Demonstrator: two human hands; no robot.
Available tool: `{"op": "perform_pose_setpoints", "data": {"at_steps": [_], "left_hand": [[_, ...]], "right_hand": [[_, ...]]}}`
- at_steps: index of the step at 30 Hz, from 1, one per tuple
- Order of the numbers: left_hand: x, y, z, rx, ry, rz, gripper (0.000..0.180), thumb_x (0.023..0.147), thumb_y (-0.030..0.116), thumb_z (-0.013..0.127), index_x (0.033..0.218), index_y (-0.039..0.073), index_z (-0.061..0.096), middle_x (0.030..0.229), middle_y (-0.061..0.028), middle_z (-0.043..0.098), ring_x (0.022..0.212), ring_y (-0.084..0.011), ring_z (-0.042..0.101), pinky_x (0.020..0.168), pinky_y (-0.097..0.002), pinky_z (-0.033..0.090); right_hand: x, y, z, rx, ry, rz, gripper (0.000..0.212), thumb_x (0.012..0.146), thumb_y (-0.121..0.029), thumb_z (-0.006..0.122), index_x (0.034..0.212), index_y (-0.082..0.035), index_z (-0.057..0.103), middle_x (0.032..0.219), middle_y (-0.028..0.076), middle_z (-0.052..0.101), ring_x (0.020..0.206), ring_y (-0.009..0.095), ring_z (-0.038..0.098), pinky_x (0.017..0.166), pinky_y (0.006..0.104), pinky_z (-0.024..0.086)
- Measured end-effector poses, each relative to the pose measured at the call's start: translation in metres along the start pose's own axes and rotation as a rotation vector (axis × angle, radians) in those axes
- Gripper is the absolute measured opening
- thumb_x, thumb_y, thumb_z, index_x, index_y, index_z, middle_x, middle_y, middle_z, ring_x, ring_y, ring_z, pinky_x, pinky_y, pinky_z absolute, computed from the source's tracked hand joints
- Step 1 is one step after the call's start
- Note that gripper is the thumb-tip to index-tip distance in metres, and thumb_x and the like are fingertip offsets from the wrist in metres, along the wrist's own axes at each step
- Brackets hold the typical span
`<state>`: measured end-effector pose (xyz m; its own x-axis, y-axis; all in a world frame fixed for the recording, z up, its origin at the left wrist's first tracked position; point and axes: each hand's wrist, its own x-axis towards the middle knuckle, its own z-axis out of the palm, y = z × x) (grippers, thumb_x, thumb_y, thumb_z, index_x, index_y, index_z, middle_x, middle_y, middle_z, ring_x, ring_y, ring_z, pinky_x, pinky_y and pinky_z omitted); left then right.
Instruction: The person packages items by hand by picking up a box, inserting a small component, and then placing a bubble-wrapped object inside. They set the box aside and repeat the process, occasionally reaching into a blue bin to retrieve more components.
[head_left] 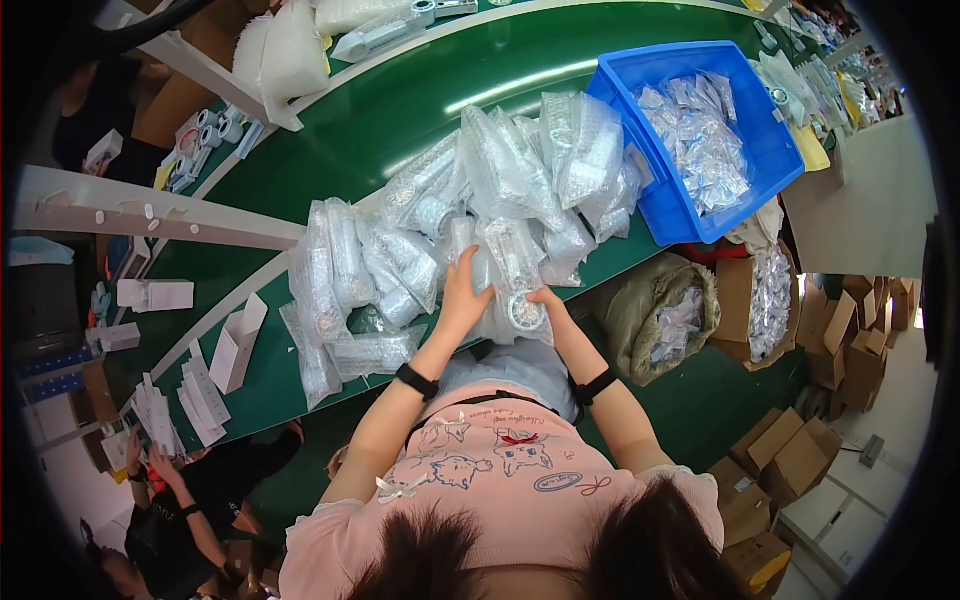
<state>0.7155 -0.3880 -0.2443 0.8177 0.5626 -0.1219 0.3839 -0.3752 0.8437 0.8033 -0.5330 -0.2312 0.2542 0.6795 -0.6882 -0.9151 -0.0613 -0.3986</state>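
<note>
Between my two hands is a clear bubble-wrap bag [513, 255] with a pale device inside, its round ring-shaped end toward me at the table's near edge. My right hand [549, 303] is closed on the bag's right side beside the ring. On the other side, my left hand [466, 298] lies with thumb and fingers apart against the bubble wrap; whether it grips this bag or a neighbouring one is partly hidden. A pile of similar bubble-wrapped devices [505, 165] spreads just beyond my hands, and more wrapped devices [330, 270] lie to the left.
A blue bin [690, 225] full of small clear packets [695, 140] stands right on the green table [390, 110]. Below it are an open sack [640, 330] and a carton of packets [770, 300]. White boxes [238, 345] lie left, near a co-worker's hands [165, 465].
</note>
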Motion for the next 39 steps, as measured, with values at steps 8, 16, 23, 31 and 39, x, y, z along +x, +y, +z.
{"op": "perform_pose_setpoints", "data": {"at_steps": [8,16,23,31,39], "left_hand": [[-0.034,0.057,-0.064,-0.877,0.016,-0.396,0.067,0.067,0.006,0.063,0.126,0.006,0.031,0.123,-0.0154,0.039,0.113,-0.026,0.04,0.09,-0.037,0.037],[0.004,0.094,-0.063,-1.328,-0.246,-0.433,0.057,0.071,0.009,0.06,0.121,0.0,0.035,0.108,-0.0124,0.051,0.095,-0.0232,0.053,0.081,-0.0342,0.044],[0.029,0.104,-0.026,-1.497,-0.3,-0.775,0.041,0.075,0.013,0.054,0.113,-0.001,0.044,0.099,-0.0143,0.056,0.085,-0.026,0.057,0.076,-0.0388,0.047],[0.039,0.095,-0.036,-1.421,-0.376,-0.886,0.038,0.074,0.015,0.054,0.108,0.0,0.048,0.094,-0.0133,0.058,0.083,-0.0274,0.057,0.074,-0.0384,0.047],[0.053,0.117,-0.024,-1.473,-0.155,-0.795,0.037,0.073,0.013,0.054,0.106,-0.002,0.049,0.096,-0.0133,0.057,0.085,-0.0252,0.057,0.074,-0.0368,0.046]], "right_hand": [[-0.047,-0.009,0.036,0.132,-0.277,0.085,0.062,0.067,-0.018,0.055,0.121,0.004,0.035,0.115,0.016,0.049,0.099,0.025,0.054,0.085,0.0354,0.044],[-0.073,-0.056,0.031,0.147,-0.459,-0.373,0.079,0.06,-0.026,0.062,0.125,0.004,0.029,0.116,0.022,0.044,0.104,0.036,0.047,0.089,0.0422,0.04],[-0.105,-0.107,0.012,0.079,-0.368,-0.664,0.079,0.065,-0.032,0.062,0.128,-0.004,0.024,0.098,0.018,0.047,0.098,0.034,0.048,0.084,0.045,0.042],[-0.107,-0.09,-0.007,0.359,-0.26,-0.756,0.079,0.068,-0.042,0.061,0.127,-0.004,0.025,0.1,0.016,0.048,0.094,0.033,0.05,0.084,0.0466,0.041],[-0.11,-0.196,-0.056,0.055,-0.289,-0.854,0.069,0.069,-0.038,0.061,0.12,0.0,0.035,0.099,0.016,0.051,0.097,0.031,0.05,0.082,0.0438,0.043]]}}
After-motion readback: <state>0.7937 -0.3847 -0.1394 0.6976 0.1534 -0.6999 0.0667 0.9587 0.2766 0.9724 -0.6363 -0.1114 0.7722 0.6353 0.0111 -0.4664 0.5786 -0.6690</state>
